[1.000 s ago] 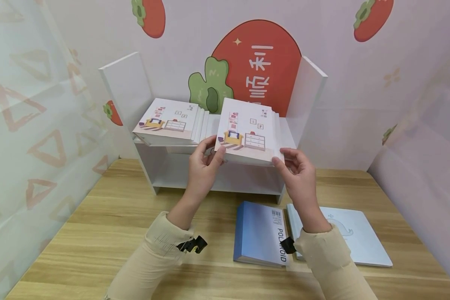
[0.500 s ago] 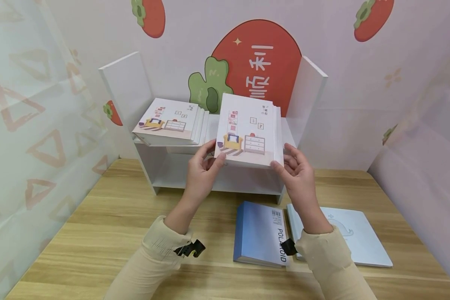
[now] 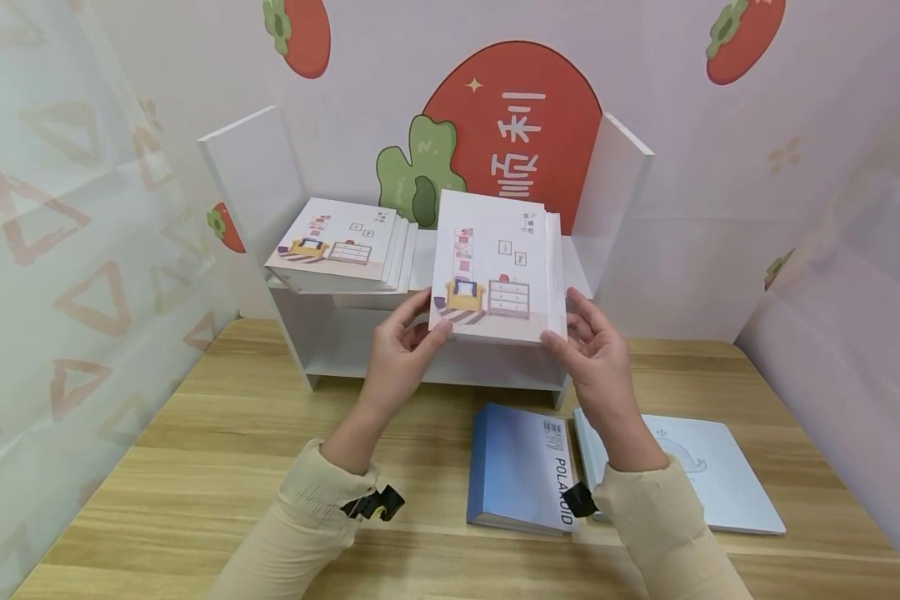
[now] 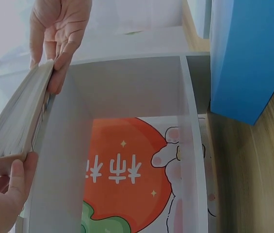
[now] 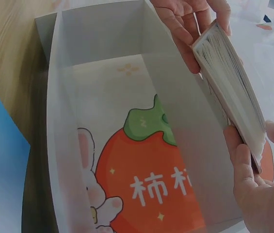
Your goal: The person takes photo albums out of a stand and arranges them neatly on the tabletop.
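A white photo album, its cover drawn with a yellow armchair and a chest of drawers, is held up in front of the white shelf. My left hand pinches its lower left corner, thumb in front and fingers behind. At the lower right corner my right hand grips it the same way. Both wrist views show the thick page edges of the album between the two hands. On the shelf's upper board, to the left, lies a similar album on other white volumes.
A blue album marked POLAROID lies on the wooden table before the shelf. Right of it is a pale blue book, partly covered by my right forearm. Side panels rise at both ends of the shelf, with a printed wall behind.
The held album has tilted so its cover faces me more, and its lower edge has dropped slightly. My left hand has shifted a little down and left with it.
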Motion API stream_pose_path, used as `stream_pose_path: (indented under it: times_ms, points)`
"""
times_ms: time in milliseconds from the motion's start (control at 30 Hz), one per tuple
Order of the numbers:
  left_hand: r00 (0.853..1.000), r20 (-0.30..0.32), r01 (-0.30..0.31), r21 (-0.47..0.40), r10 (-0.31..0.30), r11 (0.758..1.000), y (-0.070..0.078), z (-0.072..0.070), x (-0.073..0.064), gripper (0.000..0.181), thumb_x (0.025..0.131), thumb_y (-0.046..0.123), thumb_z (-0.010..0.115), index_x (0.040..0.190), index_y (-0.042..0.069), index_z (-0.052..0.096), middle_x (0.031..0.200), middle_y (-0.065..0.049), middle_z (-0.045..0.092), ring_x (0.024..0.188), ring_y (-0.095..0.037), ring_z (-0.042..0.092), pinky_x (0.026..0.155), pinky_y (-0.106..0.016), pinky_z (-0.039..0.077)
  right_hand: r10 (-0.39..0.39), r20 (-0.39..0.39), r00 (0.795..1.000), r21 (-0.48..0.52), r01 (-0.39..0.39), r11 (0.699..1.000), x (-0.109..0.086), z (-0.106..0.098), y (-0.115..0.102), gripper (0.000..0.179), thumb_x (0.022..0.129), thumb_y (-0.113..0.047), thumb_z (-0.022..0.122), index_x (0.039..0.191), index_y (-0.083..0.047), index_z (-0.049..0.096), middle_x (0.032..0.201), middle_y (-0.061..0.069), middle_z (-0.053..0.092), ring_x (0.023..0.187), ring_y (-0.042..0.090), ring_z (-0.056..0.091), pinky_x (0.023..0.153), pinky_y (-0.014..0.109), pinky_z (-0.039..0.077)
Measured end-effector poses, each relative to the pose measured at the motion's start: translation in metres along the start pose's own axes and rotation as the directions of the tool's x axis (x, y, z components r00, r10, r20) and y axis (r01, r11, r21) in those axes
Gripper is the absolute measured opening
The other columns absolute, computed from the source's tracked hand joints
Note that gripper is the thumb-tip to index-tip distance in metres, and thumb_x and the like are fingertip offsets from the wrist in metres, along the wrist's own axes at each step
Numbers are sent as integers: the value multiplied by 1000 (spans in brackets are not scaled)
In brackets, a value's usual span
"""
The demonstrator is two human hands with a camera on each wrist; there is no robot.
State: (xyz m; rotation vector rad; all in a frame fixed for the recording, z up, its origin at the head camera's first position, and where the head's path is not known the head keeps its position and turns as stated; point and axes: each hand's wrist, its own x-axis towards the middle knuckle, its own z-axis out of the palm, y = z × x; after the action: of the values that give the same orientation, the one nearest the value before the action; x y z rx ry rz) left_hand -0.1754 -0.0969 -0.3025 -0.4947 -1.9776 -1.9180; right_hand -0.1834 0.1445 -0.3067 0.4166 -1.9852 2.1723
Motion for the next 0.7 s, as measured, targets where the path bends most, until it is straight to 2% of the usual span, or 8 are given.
stream_pose_path:
  times_ms: [167,333,500,700]
  points:
    - [999,16,27,31,-27,999,-2,-4,-3,52,95,5,64,143,-5,47,141,-20,57,112,-28,64,84,-15,54,12,49,999,58,-15,998,-1,-2,3,79,93,1,65,158,-8,22,128,0,56,106,7,63,91,16,53]
    - [998,44,34,66,-37,997,-3,-7,-6,55,95,6,65,145,-3,46,140,-20,58,109,-26,64,82,-14,54,11,95,995,55,-17,998,-3,-4,5,83,94,1,65,160,-12,17,135,4,51,112,8,62,94,18,52]
    - [997,70,33,77,-39,997,-4,-10,-8,56,94,4,64,146,-2,44,139,-22,58,109,-29,64,81,-15,55,2,97,995,43,-6,999,-5,-5,8,83,93,1,65,160,-15,17,135,3,52,112,8,62,95,18,51]
    - [996,72,46,72,-51,996,-5,-12,-11,57,93,2,65,146,-2,45,140,-23,56,110,-31,64,82,-16,55,-8,95,995,31,5,1000,-8,-5,10,81,92,4,65,158,-11,20,130,-1,53,104,6,65,92,17,53]
